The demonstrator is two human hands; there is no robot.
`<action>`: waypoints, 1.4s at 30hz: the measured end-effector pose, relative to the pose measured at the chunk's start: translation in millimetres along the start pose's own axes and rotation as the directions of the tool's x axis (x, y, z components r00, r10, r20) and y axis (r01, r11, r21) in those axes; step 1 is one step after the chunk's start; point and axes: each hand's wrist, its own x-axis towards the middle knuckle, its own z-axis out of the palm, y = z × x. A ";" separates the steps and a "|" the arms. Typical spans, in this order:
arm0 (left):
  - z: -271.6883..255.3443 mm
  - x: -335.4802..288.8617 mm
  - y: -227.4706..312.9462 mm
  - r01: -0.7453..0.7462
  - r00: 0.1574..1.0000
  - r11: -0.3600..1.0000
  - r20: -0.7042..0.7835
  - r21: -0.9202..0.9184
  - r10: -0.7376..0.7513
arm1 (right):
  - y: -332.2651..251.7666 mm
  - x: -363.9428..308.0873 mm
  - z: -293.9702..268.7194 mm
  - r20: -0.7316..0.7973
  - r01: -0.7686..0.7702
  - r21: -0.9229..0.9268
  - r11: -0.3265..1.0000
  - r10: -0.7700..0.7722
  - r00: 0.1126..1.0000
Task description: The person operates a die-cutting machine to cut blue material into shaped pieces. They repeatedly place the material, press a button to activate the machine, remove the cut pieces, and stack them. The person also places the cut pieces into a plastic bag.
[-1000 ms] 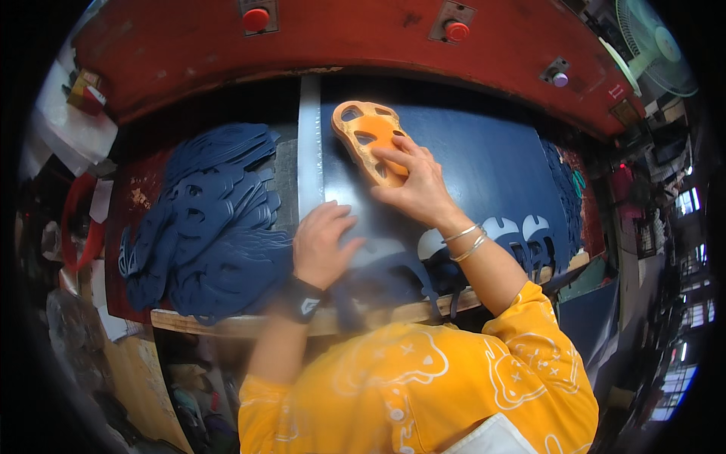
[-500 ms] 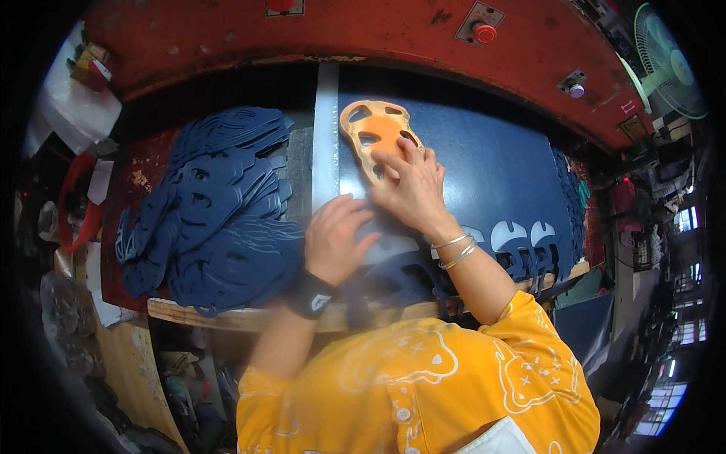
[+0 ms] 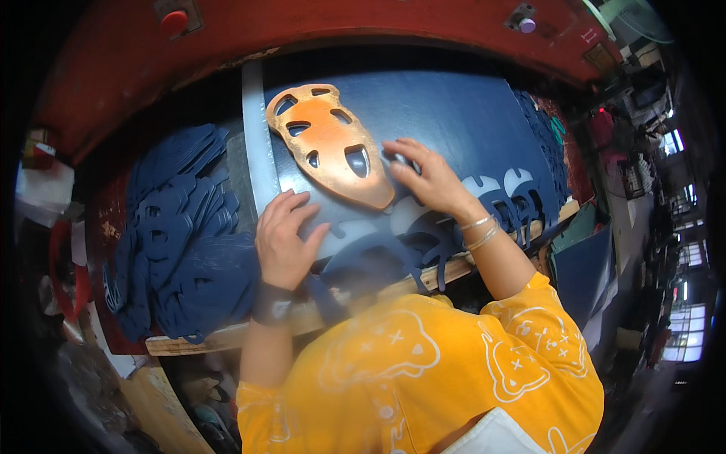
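An orange sole-shaped cutting die [image 3: 333,140] with several cut-out holes lies on a dark blue sheet [image 3: 446,106]. My right hand [image 3: 431,178] is just right of the die, fingers spread and curled a little, with nothing seen in them. Left of the die's pointed lower end, my left hand [image 3: 283,234] rests over the sheet's near left part, thumb apart from the fingers. Along the sheet's near edge run cut-outs, with pale board showing through and strips of blue material [image 3: 370,253] hanging over the wooden edge.
Piles of cut dark blue pieces [image 3: 174,234] cover the left side of the table. A red machine beam [image 3: 340,23] with a red button [image 3: 175,23] spans the far side. A wooden rail [image 3: 197,342] borders the near edge. More blue scraps [image 3: 552,144] lie at the right.
My right hand has come off the die and moved to its right side. The die now shows uncovered. My head view has shifted and turned.
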 end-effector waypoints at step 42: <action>0.0 0.6 -1.3 0.001 1.000 1.000 -0.022 -0.008 -0.001 | -36.6 -16.8 -74.0 0.873 0.019 -0.246 0.969 0.213 0.438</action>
